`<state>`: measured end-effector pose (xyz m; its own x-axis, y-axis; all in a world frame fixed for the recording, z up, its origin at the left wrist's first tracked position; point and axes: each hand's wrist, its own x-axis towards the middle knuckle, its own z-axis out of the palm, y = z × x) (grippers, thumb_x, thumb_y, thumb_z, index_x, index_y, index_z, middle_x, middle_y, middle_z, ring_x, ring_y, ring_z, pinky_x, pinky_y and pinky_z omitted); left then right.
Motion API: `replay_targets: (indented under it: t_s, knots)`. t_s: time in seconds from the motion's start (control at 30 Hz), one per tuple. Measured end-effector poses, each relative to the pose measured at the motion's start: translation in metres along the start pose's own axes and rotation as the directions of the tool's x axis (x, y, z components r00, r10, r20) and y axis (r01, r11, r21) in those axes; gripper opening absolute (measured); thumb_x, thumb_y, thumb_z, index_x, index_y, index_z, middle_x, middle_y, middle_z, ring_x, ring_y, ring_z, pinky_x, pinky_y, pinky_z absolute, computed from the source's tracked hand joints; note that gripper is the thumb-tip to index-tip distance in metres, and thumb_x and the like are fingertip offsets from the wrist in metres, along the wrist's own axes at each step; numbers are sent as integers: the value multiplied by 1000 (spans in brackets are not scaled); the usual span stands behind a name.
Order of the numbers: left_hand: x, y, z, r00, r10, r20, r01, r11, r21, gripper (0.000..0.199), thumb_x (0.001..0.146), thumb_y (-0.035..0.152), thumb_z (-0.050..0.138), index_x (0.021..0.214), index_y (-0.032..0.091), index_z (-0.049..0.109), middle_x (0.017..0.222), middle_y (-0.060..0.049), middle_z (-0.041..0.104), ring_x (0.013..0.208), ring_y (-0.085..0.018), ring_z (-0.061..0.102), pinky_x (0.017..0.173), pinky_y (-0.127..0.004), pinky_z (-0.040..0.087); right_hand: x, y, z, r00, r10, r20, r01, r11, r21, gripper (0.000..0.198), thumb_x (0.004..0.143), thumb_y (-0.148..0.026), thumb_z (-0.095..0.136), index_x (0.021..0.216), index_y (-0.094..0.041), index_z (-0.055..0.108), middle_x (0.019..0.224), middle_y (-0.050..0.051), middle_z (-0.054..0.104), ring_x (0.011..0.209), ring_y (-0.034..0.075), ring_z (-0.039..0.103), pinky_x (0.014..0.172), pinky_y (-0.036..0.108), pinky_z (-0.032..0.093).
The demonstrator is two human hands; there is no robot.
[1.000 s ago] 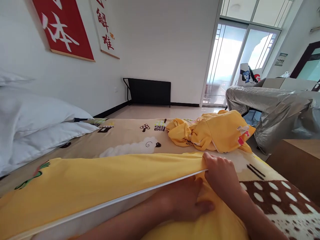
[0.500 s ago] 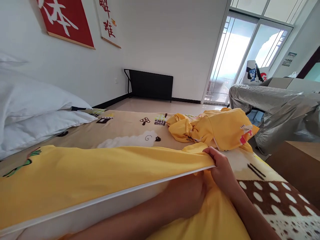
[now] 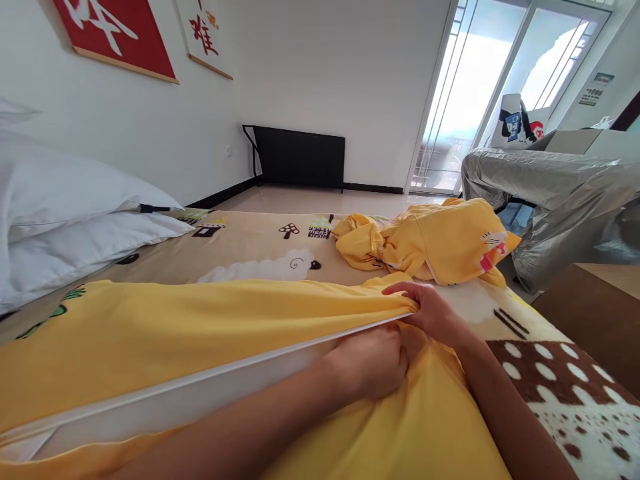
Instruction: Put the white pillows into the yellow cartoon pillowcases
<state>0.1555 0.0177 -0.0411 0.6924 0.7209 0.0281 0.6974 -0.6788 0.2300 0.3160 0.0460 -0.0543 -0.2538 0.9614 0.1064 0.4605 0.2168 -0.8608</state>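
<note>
A yellow duvet cover (image 3: 200,327) spreads across the near side of the bed, its white-trimmed opening slanting from lower left to the middle. Pale white material (image 3: 165,397) shows inside the gap. My right hand (image 3: 433,310) pinches the upper edge at the right end of this opening, thumb and fingers closed on the cloth. Just below it, my left hand (image 3: 373,360) is curled into a fist inside the opening, against the lower layer. Its fingertips are hidden in the folds.
A crumpled yellow cloth bundle (image 3: 425,240) lies beyond my hands on the patterned blanket (image 3: 250,233). White pillows (image 3: 90,200) are stacked at left. To the right stand a brown box-like piece (image 3: 590,313) and something wrapped in silver plastic (image 3: 550,180). A black panel (image 3: 300,157) leans by the far wall.
Both hands have shifted slightly left and up in view. My left hand shows more plainly now, its knuckles out from under the upper layer. The right hand keeps its hold on the edge.
</note>
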Motion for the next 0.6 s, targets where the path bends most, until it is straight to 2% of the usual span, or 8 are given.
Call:
replay_targets:
  t_s: [0.03,0.07,0.13,0.2,0.27,0.33,0.47,0.6]
  knots:
    - [1,-1,1,1000,-1,19,1,1000,3,38,87,28,30,85,15,66,86,-13,70,74,-26,66,71,-39,52,-2,-2,1,999,12,-49,-20,985,-170,37,68,-13,59,105,-18,60,86,2,67,77,15,58,69,25,41]
    - [2,-1,2,999,3,38,-4,1000,11,39,87,29,30,84,16,66,85,-12,70,73,-25,66,71,-39,52,-4,-5,2,993,30,-114,-69,931,-357,36,69,-7,53,103,-18,61,87,3,67,80,17,59,70,26,41]
    - [4,-1,2,997,23,72,-25,999,27,41,88,31,29,87,15,67,87,-13,71,77,-27,67,75,-40,53,-7,-11,8,968,59,-243,-207,734,-647,36,70,-1,43,94,-18,63,86,6,66,79,19,59,68,28,37]
    - [6,1,0,995,32,95,-37,998,54,41,89,30,29,89,14,67,90,-13,71,81,-28,66,80,-42,52,-9,-16,13,948,40,-317,-282,568,-773,33,72,0,38,87,-18,61,91,9,63,80,21,59,64,28,34]
    - [7,3,-1,996,10,89,-19,995,101,39,88,27,31,90,13,66,90,-15,70,84,-29,66,84,-43,51,-10,-19,17,941,-33,-338,-275,510,-815,31,72,0,38,86,-18,59,101,11,60,88,22,58,64,27,32]
    - [6,6,0,997,-23,69,13,990,141,36,87,26,33,92,12,66,91,-16,70,87,-31,65,88,-45,50,-11,-21,18,942,-39,-334,-266,520,-812,30,70,0,40,88,-19,56,98,10,61,86,21,57,61,26,29]
    - [3,6,2,999,-43,1,43,995,94,40,89,28,30,107,10,62,111,-18,65,104,-32,60,97,-46,45,-10,-16,19,936,73,-345,-313,623,-717,31,68,-3,41,90,-21,52,68,3,59,63,18,54,54,27,20]
    - [3,1,4,994,-16,-107,12,999,-42,45,92,35,30,128,16,50,133,-14,52,124,-30,48,108,-46,35,-7,-7,20,917,-28,-398,-232,774,-589,20,70,-14,45,87,-21,52,68,2,60,63,18,53,56,25,25]
